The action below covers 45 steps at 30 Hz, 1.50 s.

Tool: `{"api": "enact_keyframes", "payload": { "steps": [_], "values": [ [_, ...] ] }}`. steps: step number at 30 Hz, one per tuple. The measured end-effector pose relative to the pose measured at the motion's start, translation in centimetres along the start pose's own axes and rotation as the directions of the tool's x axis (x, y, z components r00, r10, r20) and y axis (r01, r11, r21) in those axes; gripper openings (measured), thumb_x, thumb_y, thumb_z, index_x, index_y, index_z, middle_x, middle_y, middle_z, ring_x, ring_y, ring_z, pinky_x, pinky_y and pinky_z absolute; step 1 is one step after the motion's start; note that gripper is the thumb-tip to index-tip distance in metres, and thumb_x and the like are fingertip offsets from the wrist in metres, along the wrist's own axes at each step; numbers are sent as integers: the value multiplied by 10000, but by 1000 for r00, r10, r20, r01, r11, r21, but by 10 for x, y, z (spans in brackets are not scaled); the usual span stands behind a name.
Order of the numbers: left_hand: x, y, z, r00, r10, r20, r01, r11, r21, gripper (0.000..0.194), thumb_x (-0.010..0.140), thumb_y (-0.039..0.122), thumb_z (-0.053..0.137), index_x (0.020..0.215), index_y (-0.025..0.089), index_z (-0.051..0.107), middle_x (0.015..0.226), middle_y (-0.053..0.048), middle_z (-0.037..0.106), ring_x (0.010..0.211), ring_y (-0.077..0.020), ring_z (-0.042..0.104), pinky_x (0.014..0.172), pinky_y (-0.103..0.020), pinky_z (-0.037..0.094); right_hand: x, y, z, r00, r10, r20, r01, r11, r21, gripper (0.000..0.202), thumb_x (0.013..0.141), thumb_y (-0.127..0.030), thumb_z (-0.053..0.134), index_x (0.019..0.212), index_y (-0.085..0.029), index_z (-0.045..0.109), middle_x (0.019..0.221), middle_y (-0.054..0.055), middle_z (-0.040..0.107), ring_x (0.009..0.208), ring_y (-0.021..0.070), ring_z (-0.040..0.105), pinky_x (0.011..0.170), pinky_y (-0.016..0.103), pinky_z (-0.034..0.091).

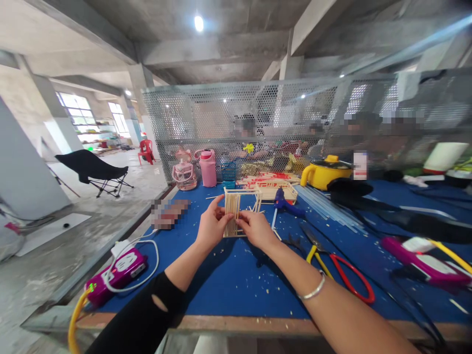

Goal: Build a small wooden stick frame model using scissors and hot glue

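Observation:
A small frame of thin wooden sticks (231,201) stands upright above the blue-covered table, one side filled with close-set sticks. My left hand (214,223) grips its left side, thumb on the front. My right hand (256,227) pinches the front of the sticks with thumb and fingers; whether a loose stick is between them is hidden. Just behind lies a shallow stick tray (275,192). To its right rests a blue glue gun (287,204). Nearer my right forearm are pliers with yellow handles (313,253) and red-handled scissors (354,280).
Purple power strips lie at left (118,270) and right (424,263). A pink bottle (208,168), red-tipped sticks (265,179), clear glue sticks (328,209) and a yellow pot (326,174) line the back. A perforated metal screen (214,118) rises behind; people sit beyond it.

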<state>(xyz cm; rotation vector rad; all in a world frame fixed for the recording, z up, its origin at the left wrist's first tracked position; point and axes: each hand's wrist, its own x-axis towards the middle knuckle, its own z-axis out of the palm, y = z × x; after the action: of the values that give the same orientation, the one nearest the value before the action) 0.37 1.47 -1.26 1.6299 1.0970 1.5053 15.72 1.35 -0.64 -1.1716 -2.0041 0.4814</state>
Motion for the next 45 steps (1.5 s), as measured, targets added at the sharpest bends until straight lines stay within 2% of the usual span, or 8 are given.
{"api": "enact_keyframes", "payload": {
  "steps": [16, 20, 23, 26, 29, 35, 41, 45],
  "values": [
    [-5, 3, 4, 1000, 0, -23, 1, 999, 48, 610, 753, 216, 646, 1313, 139, 416, 757, -2, 663, 694, -145, 647, 723, -286, 500, 2, 1, 0, 999, 37, 24, -37, 999, 3, 239, 815, -227, 526, 609, -177, 637, 549, 1, 628, 544, 128, 551, 540, 222, 350],
    [-10, 9, 4, 992, 64, -112, -30, 960, 280, 599, 796, 337, 621, 1320, 135, 414, 795, -37, 659, 692, -171, 633, 707, -324, 508, 2, 2, 0, 999, 26, 35, -26, 1000, -8, 267, 830, -242, 509, 599, -181, 629, 505, -10, 591, 535, 127, 539, 539, 223, 339],
    [-7, 25, -2, 926, 331, -181, -172, 797, 578, 632, 812, 403, 597, 1351, 136, 405, 1006, -121, 623, 916, -243, 597, 829, -421, 485, 2, 3, 0, 999, 28, 34, -28, 999, -17, 260, 827, -245, 521, 594, -183, 620, 489, -14, 575, 529, 125, 533, 538, 221, 336],
    [5, 51, -7, 834, 548, 66, -398, 515, 759, 466, 842, 370, 564, 1268, 183, 542, 1218, -148, 553, 1135, -290, 476, 989, -488, 376, 2, 3, 1, 999, 35, 39, -34, 999, -26, 240, 817, -230, 542, 595, -184, 620, 503, -10, 590, 522, 123, 530, 532, 222, 333],
    [19, 77, -7, 863, 445, 240, -429, 393, 814, 222, 818, 356, 604, 953, 228, 726, 1385, -117, 459, 1255, -349, 368, 1016, -531, 328, 2, 2, 1, 998, 42, 46, -41, 999, -28, 215, 815, -224, 554, 619, -184, 633, 540, -2, 625, 518, 124, 537, 527, 225, 335],
    [34, 91, -4, 920, 205, 333, -389, 385, 837, 195, 801, 363, 629, 894, 245, 753, 1452, -115, 416, 1327, -381, 308, 1004, -590, 316, 1, -1, 0, 997, 52, 52, -50, 998, -38, 184, 823, -219, 557, 676, -185, 662, 599, 13, 673, 556, 134, 579, 538, 225, 349],
    [27, 90, -1, 878, 298, 374, -457, 295, 839, 205, 832, 311, 582, 831, 204, 756, 1368, -110, 527, 1313, -342, 368, 1031, -531, 327, -1, -4, -2, 998, 45, 47, -42, 997, -68, 180, 833, -211, 546, 720, -185, 685, 652, 29, 695, 593, 141, 592, 558, 228, 355],
    [30, 85, 1, 881, 316, 353, -455, 358, 816, 162, 809, 282, 612, 788, 206, 753, 1285, -114, 599, 1271, -342, 429, 995, -530, 377, -2, -6, -4, 998, 41, 44, -37, 996, -84, 175, 829, -205, 552, 729, -188, 695, 648, 26, 690, 583, 139, 580, 551, 228, 349]
  ]
}}
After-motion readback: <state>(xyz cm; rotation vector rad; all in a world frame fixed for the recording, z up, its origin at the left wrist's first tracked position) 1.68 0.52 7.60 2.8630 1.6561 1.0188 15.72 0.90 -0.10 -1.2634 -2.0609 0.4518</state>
